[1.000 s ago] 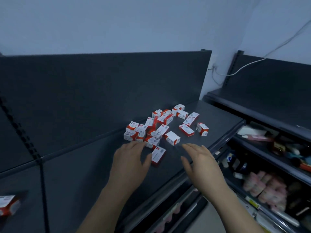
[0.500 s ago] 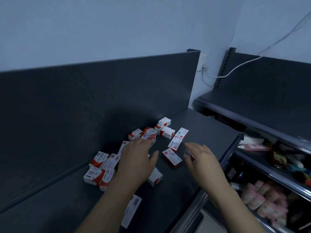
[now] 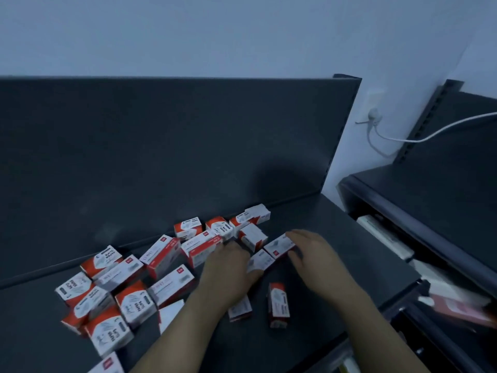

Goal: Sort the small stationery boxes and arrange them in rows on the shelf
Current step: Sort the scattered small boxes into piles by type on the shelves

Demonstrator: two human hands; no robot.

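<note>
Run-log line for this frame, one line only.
stage: sorting | left hand: rests on boxes | right hand: pinches box | boxes: scattered on shelf, no rows yet

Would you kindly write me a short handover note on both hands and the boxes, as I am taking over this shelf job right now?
Left hand: palm down, fingertips touching a long red-and-white carton in the heap, holding nothing.
Right hand: thumb and fingers pinch the end of a small red-and-white box.
Things: the small red-and-white cardboard boxes lie jumbled, several overlapping, on the dark grey metal shelf. A lone box stands on end near the front.
Done: nothing sorted, no row visible.
Left: sort by kind and line up the rows.
</note>
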